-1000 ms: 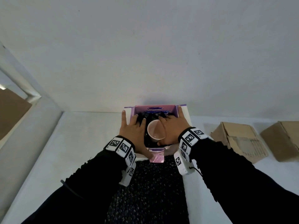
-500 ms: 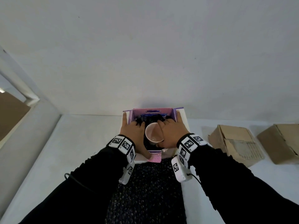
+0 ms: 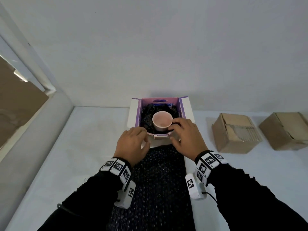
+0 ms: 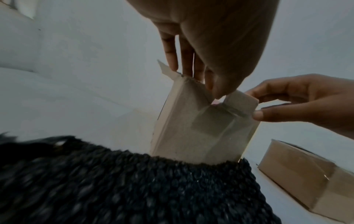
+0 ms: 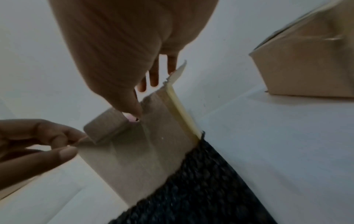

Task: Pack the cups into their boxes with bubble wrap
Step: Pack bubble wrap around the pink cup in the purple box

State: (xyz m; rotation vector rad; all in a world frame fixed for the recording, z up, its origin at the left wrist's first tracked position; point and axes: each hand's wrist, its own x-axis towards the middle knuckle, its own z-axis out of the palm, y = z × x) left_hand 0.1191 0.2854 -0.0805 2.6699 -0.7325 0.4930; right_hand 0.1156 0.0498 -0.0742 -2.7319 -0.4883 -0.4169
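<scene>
Cup (image 3: 162,121): upright in the open box (image 3: 132,114), nested in dark bubble wrap (image 3: 160,177), at the counter's far edge.
Right hand (image 3: 185,136): nearer; fingers loosely curled, touching the cup's near-right side.
Left hand (image 3: 131,144): fingers relaxed on the box's near-left rim.
Wrap's long axis: toward the counter's near edge.

Head view: high above, facing forward and down over both forearms onto the table (image 3: 86,147) and the open box (image 3: 160,143) at centre. Left wrist view: low and very close, peering up along the left hand (image 4: 216,45) at the box's near wall (image 4: 201,133), bubble wrap (image 4: 134,189) filling the foreground. Right wrist view: same closeness, mirrored, under the right hand (image 5: 124,50). Shared by all three: box front, wrap, both hands, one brown carton (image 5: 306,60).
</scene>
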